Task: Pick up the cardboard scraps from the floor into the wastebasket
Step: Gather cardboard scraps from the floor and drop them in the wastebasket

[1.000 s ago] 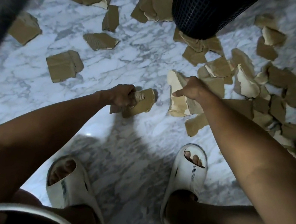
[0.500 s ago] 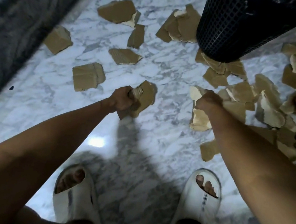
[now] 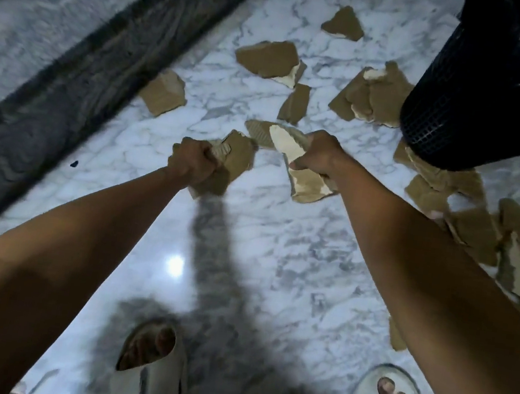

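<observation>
My left hand [image 3: 192,163] gripped a torn brown cardboard scrap [image 3: 235,160]; my right hand [image 3: 318,156] clutched a pale-faced torn scrap [image 3: 303,182]. The black mesh wastebasket [image 3: 482,103] stood at the white marble floor's [image 3: 278,249] far right, more loose brown scraps [image 3: 268,59] scattered around it.
</observation>
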